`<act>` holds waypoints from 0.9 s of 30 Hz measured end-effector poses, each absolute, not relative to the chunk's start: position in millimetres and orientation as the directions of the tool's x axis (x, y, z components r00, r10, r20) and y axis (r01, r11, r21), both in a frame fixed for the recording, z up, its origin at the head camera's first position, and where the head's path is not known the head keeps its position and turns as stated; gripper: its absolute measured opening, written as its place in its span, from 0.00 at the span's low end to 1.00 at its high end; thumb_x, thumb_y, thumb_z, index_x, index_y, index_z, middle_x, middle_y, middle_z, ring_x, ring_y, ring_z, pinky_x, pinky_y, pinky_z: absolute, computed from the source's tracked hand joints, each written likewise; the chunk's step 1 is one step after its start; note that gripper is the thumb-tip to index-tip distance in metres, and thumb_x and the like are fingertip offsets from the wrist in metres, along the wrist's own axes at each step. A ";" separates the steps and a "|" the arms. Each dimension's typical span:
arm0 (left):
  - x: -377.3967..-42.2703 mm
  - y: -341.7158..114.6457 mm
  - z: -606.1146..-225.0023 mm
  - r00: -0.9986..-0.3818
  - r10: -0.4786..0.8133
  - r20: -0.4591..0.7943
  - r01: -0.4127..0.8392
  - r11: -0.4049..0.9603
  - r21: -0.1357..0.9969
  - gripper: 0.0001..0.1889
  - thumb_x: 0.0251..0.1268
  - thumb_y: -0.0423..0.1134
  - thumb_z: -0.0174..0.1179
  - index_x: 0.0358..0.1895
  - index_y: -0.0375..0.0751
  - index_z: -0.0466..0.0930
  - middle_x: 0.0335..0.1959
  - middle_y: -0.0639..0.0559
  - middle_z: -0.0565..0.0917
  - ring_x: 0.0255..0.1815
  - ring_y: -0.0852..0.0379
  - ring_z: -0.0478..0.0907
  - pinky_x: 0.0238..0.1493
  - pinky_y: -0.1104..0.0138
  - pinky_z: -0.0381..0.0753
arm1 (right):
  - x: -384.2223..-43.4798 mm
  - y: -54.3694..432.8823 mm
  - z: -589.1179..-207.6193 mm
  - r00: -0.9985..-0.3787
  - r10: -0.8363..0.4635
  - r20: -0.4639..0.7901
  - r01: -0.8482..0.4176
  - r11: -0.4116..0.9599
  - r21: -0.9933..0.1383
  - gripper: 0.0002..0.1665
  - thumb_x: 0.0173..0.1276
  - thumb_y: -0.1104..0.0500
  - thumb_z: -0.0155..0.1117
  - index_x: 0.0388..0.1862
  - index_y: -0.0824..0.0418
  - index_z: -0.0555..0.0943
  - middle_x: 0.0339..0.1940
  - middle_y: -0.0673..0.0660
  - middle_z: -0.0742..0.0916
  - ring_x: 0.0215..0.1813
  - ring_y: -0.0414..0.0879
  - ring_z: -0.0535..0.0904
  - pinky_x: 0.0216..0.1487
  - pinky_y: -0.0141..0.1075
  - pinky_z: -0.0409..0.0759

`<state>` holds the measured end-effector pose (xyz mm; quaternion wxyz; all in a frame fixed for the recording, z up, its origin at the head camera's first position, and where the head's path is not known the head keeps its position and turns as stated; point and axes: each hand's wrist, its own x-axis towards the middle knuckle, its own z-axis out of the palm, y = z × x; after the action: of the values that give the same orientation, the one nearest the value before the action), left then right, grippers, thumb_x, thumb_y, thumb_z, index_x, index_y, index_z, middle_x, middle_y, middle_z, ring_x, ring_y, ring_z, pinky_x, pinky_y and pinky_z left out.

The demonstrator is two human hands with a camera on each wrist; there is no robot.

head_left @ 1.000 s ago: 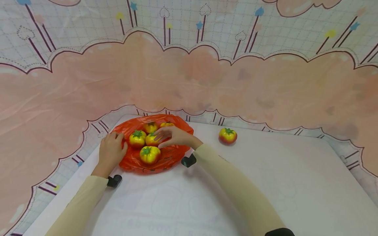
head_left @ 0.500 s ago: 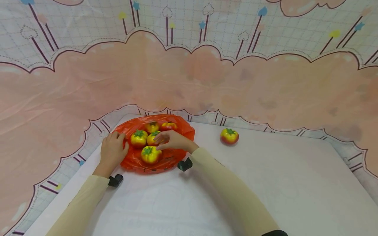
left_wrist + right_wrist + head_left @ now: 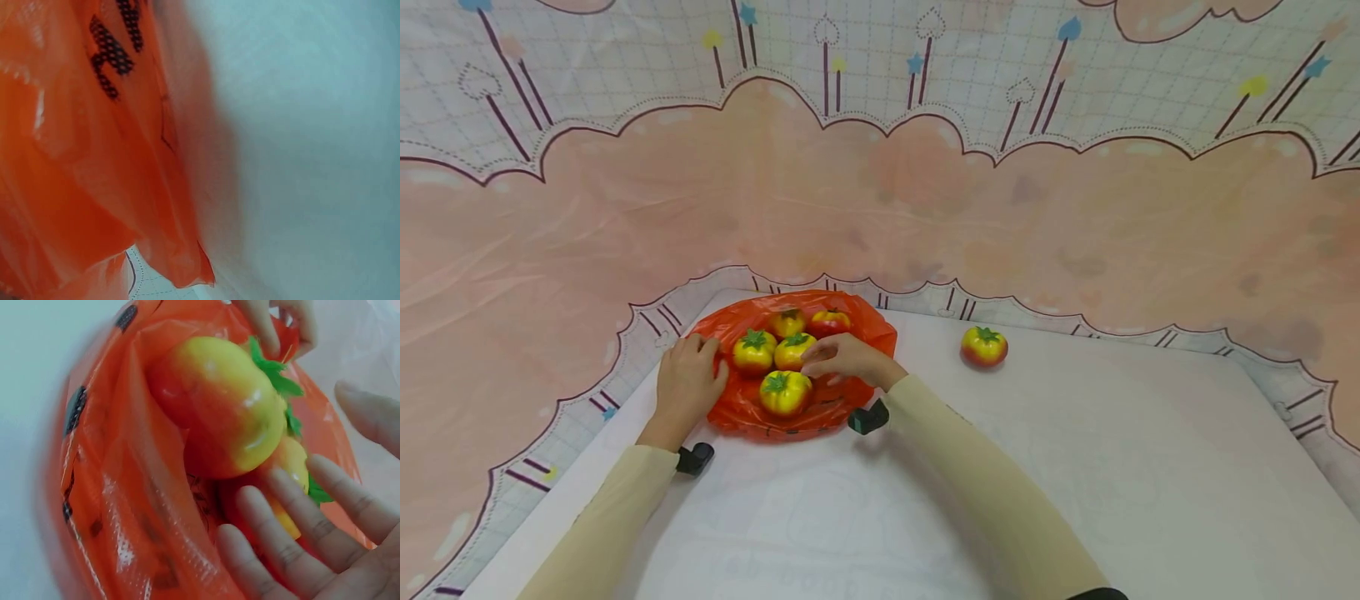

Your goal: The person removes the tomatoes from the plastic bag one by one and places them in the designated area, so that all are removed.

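An orange-red plastic bag (image 3: 835,417) lies spread open on the table, with several red-and-yellow tomatoes inside it, each topped with green leaves. One tomato (image 3: 786,393) sits nearest the front, and another tomato (image 3: 793,352) lies just behind it. My left hand (image 3: 687,379) pinches the bag's left edge; its fingers also show at the top of the right wrist view. Over the bag's right side, my right hand (image 3: 850,358) holds nothing. Its fingers are spread beside the tomatoes (image 3: 219,406) in the right wrist view. The left wrist view shows mostly the bag's side (image 3: 106,169).
A single tomato (image 3: 984,347) stands on the white table (image 3: 1075,433), to the right of the bag. Behind the table hangs a pink-and-white patterned cloth (image 3: 925,208). A black wrist camera (image 3: 868,417) juts from below the right wrist, close to the bag's front right edge.
My right hand has drawn slightly right, away from the middle tomatoes. The tomato at the back right of the bag now shows more of its red side. My left hand stays at the bag's edge.
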<state>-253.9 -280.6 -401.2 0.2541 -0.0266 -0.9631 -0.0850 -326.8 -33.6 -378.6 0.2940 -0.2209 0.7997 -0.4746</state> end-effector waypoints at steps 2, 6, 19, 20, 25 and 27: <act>-253.6 -280.0 -400.6 -0.871 0.006 0.491 0.092 0.984 0.151 0.14 0.56 0.33 0.59 0.44 0.30 0.74 0.42 0.32 0.74 0.45 0.35 0.68 0.50 0.44 0.71 | -326.7 -33.5 -378.4 -0.728 -0.628 -0.277 -0.055 0.456 -0.888 0.20 0.62 0.53 0.65 0.52 0.56 0.80 0.52 0.52 0.82 0.52 0.44 0.75 0.51 0.36 0.80; -252.9 -278.7 -399.0 -0.875 0.003 0.485 0.087 0.984 0.152 0.14 0.57 0.34 0.59 0.45 0.29 0.74 0.42 0.32 0.74 0.46 0.35 0.68 0.50 0.44 0.70 | -326.9 -35.5 -380.8 -0.727 -0.607 -0.319 -0.004 0.469 -0.883 0.18 0.61 0.54 0.66 0.50 0.56 0.80 0.49 0.53 0.83 0.50 0.44 0.77 0.51 0.36 0.79; -253.1 -277.1 -397.4 -0.877 -0.003 0.481 0.086 0.983 0.164 0.14 0.57 0.33 0.59 0.44 0.29 0.74 0.42 0.31 0.73 0.46 0.35 0.68 0.51 0.44 0.70 | -321.6 -44.2 -385.9 -0.733 -0.539 -0.415 0.142 0.476 -0.868 0.20 0.60 0.55 0.67 0.50 0.59 0.80 0.48 0.57 0.84 0.46 0.48 0.82 0.54 0.40 0.80; -252.8 -277.1 -397.6 -0.875 -0.003 0.483 0.087 0.983 0.163 0.14 0.57 0.33 0.59 0.44 0.29 0.74 0.42 0.31 0.74 0.46 0.35 0.68 0.51 0.44 0.70 | -321.0 -44.4 -386.1 -0.735 -0.535 -0.417 0.146 0.475 -0.868 0.20 0.60 0.55 0.68 0.50 0.60 0.80 0.48 0.57 0.84 0.45 0.49 0.82 0.54 0.40 0.80; -252.2 -278.7 -399.2 -0.869 0.002 0.496 0.091 0.984 0.156 0.13 0.56 0.33 0.59 0.43 0.29 0.74 0.41 0.31 0.74 0.45 0.35 0.68 0.49 0.44 0.70 | -319.8 -46.1 -388.4 -0.740 -0.526 -0.418 0.159 0.467 -0.870 0.20 0.59 0.55 0.68 0.48 0.61 0.80 0.45 0.57 0.84 0.42 0.48 0.82 0.51 0.39 0.82; -252.9 -278.8 -399.8 -0.868 0.003 0.496 0.092 0.984 0.155 0.13 0.56 0.33 0.59 0.43 0.29 0.74 0.42 0.31 0.74 0.44 0.35 0.68 0.49 0.44 0.70 | -319.5 -46.6 -388.8 -0.745 -0.517 -0.422 0.165 0.471 -0.867 0.19 0.59 0.55 0.69 0.47 0.61 0.80 0.44 0.57 0.85 0.40 0.48 0.82 0.49 0.38 0.82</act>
<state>-252.9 -278.8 -399.8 0.2556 -0.0248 -0.9625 -0.0869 -319.5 -46.6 -388.8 0.3391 -0.1117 0.7877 -0.5021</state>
